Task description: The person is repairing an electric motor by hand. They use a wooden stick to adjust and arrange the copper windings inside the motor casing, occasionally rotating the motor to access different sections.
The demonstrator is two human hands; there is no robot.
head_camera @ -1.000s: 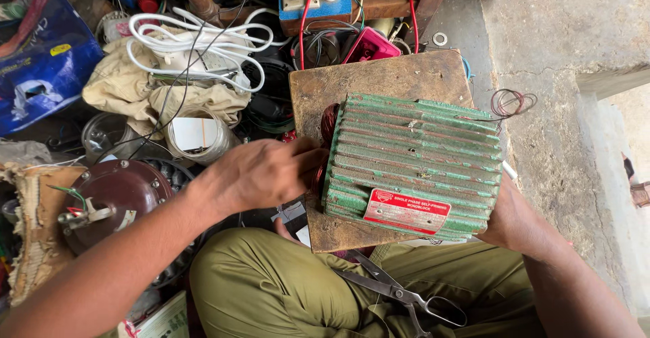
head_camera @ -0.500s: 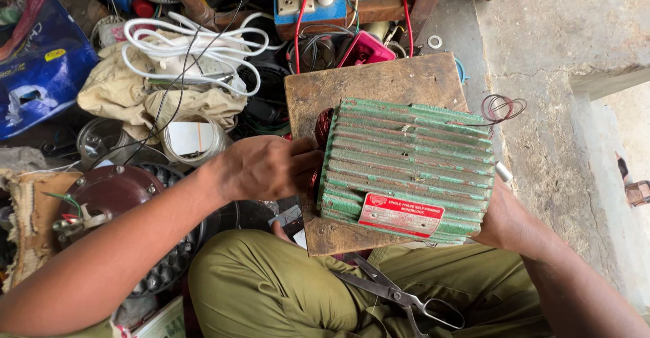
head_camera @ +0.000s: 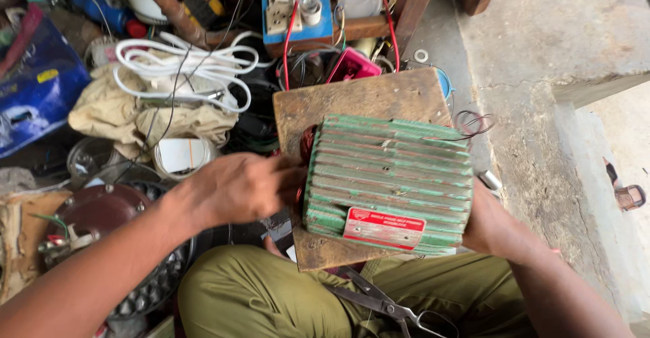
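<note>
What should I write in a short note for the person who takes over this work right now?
Left hand: fingers at the left open end of the green ribbed motor body, at the copper winding. Whether the grip is closed on it cannot be seen.
Right hand: pressed against the right end, steadying the body.
The body lies on its side on a wooden board over the lap. Scissors lie on the trousers below it.
Done: the left end is open, winding exposed.
Left: the winding is still inside the body.
</note>
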